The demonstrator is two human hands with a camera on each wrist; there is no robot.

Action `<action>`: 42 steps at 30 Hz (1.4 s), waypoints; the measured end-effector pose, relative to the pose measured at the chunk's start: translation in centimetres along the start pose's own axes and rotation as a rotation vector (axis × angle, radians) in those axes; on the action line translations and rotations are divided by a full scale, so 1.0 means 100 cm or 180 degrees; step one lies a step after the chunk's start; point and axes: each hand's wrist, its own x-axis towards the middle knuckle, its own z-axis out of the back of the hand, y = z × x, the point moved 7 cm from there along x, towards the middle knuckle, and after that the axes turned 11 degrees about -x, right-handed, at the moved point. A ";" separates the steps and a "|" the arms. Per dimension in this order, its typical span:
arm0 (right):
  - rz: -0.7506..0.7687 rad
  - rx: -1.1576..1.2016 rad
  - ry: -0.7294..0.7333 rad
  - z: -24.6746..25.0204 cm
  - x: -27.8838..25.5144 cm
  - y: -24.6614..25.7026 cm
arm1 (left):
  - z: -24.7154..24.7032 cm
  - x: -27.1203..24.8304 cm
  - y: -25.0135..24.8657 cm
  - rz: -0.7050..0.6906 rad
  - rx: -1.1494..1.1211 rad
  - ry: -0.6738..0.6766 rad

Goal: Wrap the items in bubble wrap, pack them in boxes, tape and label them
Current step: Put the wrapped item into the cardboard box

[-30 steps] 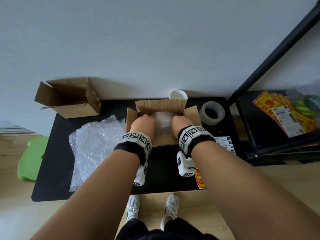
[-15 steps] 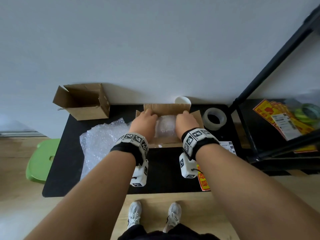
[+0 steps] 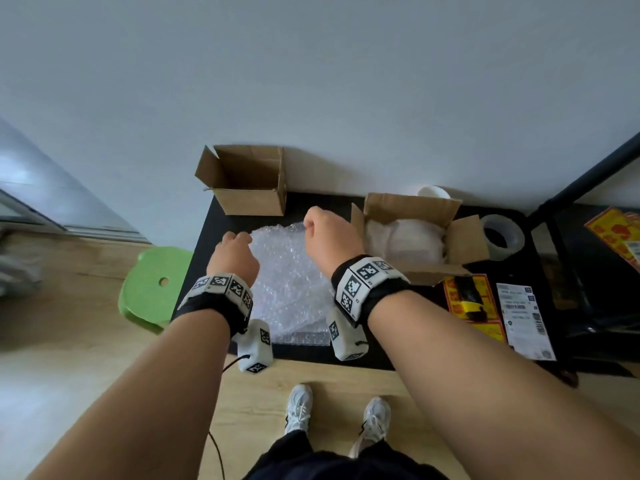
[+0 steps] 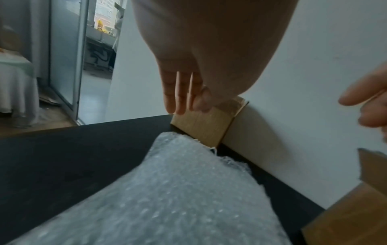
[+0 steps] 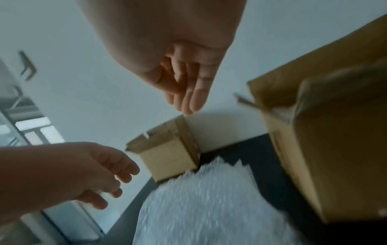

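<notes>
I have both hands above the crumpled sheet of clear bubble wrap (image 3: 289, 278) that lies on the black worktop (image 3: 207, 251) toward its left edge. My left hand (image 3: 235, 256) hangs with loosely curled fingers and holds nothing; my right hand (image 3: 329, 237) is also loosely curled, and from the wrist views it looks empty, though from the head view I cannot tell whether its fingertips touch the sheet's far edge. The open brown cardboard box with the bubble-wrapped bundle inside (image 3: 412, 237) stands toward the right of the worktop, flaps up and not yet taped. An empty brown cardboard box (image 3: 247, 181) stands at the far left corner against the wall. My worry is that the sheet is light and rumpled, so a one-sided pull could drag it off the near edge, or against the empty box. My right forearm is close to the packed box's near flap and could knock it. The white cup (image 3: 434, 192) behind that box is mostly hidden, the roll of clear tape (image 3: 502, 237) is partly cut by a black post, and the printed labels (image 3: 526, 320) at the near right are too small to read. The right wrist view is blurred.
</notes>
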 end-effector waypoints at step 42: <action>-0.1510 0.1953 -0.0549 0.060 0.009 -0.085 | 0.024 0.023 -0.061 0.0126 -0.3435 0.0229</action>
